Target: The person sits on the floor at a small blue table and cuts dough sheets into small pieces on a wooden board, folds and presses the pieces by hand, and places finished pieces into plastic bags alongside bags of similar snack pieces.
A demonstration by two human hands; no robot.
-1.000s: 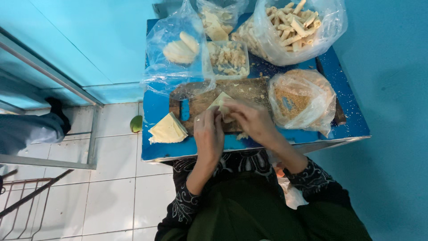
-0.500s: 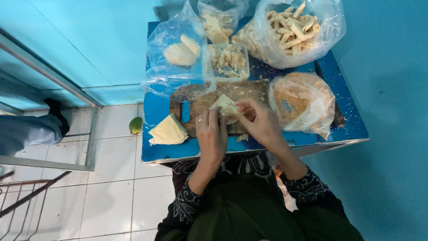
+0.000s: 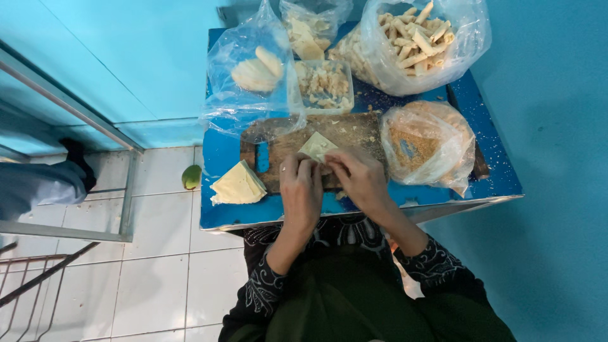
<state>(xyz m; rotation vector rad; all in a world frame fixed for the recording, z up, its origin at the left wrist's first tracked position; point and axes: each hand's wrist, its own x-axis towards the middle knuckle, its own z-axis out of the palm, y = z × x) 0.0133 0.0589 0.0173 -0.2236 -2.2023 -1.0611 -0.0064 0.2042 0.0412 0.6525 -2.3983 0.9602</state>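
Note:
Both my hands rest over a worn wooden cutting board (image 3: 354,130) on a small blue table (image 3: 218,158). My left hand (image 3: 301,190) and my right hand (image 3: 358,180) pinch the near end of a pale thin pastry wrapper (image 3: 316,145) that lies on the board, its far corner pointing away from me. A stack of triangular wrappers (image 3: 237,185) lies on the table to the left of my left hand.
A clear tub of filling (image 3: 323,85) stands behind the board. Plastic bags hold rolled pastries (image 3: 415,41), round flat pieces (image 3: 256,73) and breadcrumbs (image 3: 424,145). A green fruit (image 3: 191,177) lies on the white tiled floor. Another person's leg (image 3: 38,183) shows at left.
The wrapper's raised flap has come down nearer the board and my fingers have closed in over its near end. The view has shifted slightly.

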